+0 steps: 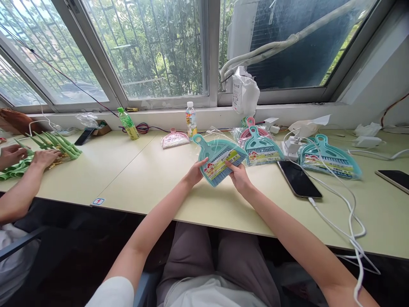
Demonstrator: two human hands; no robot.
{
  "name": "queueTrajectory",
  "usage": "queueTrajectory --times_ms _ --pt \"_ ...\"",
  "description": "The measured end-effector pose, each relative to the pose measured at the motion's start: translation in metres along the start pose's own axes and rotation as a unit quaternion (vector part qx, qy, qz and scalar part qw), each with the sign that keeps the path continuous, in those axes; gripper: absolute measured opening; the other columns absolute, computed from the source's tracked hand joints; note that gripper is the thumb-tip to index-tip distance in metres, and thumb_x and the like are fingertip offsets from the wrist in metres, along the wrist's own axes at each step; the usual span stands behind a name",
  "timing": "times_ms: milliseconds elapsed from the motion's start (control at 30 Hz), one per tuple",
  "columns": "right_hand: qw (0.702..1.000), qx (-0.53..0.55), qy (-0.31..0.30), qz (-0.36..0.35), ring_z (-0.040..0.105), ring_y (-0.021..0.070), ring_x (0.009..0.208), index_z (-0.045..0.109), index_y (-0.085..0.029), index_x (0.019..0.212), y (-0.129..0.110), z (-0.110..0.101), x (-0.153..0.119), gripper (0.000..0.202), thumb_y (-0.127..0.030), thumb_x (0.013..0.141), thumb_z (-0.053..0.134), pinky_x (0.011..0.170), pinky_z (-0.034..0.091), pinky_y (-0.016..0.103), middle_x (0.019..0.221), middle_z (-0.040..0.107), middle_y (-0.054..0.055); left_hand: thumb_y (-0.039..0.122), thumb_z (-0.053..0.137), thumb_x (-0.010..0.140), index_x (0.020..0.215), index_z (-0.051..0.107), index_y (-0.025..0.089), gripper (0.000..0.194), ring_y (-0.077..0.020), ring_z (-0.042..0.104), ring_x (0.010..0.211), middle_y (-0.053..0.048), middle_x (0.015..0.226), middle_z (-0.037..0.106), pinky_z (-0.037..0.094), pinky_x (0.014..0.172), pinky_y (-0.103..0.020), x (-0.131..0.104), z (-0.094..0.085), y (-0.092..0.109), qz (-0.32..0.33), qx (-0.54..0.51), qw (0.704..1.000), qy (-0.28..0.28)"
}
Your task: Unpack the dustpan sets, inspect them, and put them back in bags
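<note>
A turquoise dustpan and brush set [220,158], wrapped in clear plastic with a yellow label, is tilted in front of me above the table [153,179]. My left hand [195,172] grips its left edge, and my right hand [239,177] holds its lower right side with the thumb on the label. Just behind to the right sits another turquoise dustpan set [262,149], with a pink dustpan [254,133] partly hidden at its back. Farther right lie more turquoise dustpan sets [329,157]. A small pink dustpan set [174,139] rests at the left rear.
A phone [298,179] on a white cable [347,200] lies to the right, near a power strip [291,148]. Two bottles, one white-capped [191,119] and one green [128,123], stand by the window. At far left a co-worker's hands [44,158] handle green artificial-looking stalks [62,145].
</note>
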State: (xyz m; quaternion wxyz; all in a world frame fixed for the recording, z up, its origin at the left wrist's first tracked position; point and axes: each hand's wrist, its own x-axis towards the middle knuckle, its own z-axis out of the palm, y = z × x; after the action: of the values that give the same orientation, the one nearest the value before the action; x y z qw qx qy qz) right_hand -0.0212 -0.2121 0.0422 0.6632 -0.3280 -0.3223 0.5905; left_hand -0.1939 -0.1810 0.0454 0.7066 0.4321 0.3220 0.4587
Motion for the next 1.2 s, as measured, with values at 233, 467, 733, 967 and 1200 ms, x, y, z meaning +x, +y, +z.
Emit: queueTrajectory --times_ms 233,467,733,967,1200 --pt "0.999 0.013 0.038 -0.036 0.064 0.025 0.111 0.061 -0.023 0.091 -0.002 0.005 0.0 0.033 -0.03 0.065 0.08 0.093 0.058 0.039 0.098 0.072 0.002 0.053 0.054 0.087 0.112 0.064 0.015 0.046 -0.0293 0.062 0.115 -0.011 0.114 0.07 0.048 0.102 -0.044 -0.005 0.019 -0.003 -0.001 -0.042 0.998 -0.036" --pt "0.995 0.023 0.099 -0.024 0.064 0.0215 0.11 0.055 -0.025 0.088 0.008 0.007 0.005 0.03 -0.03 0.067 0.076 0.092 0.058 0.037 0.103 0.07 0.002 0.042 0.056 0.086 0.115 0.064 0.019 0.039 -0.0269 0.061 0.117 -0.008 0.123 0.067 0.047 0.101 -0.043 -0.002 0.026 -0.01 0.008 -0.076 0.996 -0.043" --pt "0.994 0.028 0.079 -0.069 0.066 0.0225 0.108 0.06 -0.023 0.095 -0.006 0.011 0.0 0.031 -0.032 0.07 0.076 0.093 0.058 0.037 0.1 0.072 0.002 0.041 0.061 0.082 0.129 0.06 0.022 0.051 -0.0327 0.05 0.131 -0.011 0.135 0.06 0.039 0.107 -0.054 -0.008 0.024 -0.011 -0.068 -0.066 0.974 -0.205" --pt "0.983 0.071 0.162 -0.05 0.068 0.0174 0.101 0.061 -0.023 0.104 -0.005 0.013 0.0 0.033 -0.024 0.074 0.075 0.092 0.058 0.033 0.106 0.071 0.001 0.025 0.07 0.074 0.114 0.065 0.014 0.042 -0.0301 0.056 0.125 -0.012 0.127 0.065 0.042 0.108 -0.049 -0.008 0.041 -0.016 0.044 0.008 0.999 0.012" --pt "0.977 0.071 0.197 -0.042 0.069 0.0163 0.097 0.061 -0.02 0.104 -0.002 0.006 0.006 0.031 -0.021 0.076 0.073 0.092 0.057 0.031 0.106 0.071 0.003 0.032 0.07 0.08 0.12 0.06 0.017 0.043 -0.0298 0.064 0.113 -0.014 0.129 0.063 0.049 0.099 -0.049 -0.003 0.034 -0.024 -0.013 0.045 0.997 -0.055"
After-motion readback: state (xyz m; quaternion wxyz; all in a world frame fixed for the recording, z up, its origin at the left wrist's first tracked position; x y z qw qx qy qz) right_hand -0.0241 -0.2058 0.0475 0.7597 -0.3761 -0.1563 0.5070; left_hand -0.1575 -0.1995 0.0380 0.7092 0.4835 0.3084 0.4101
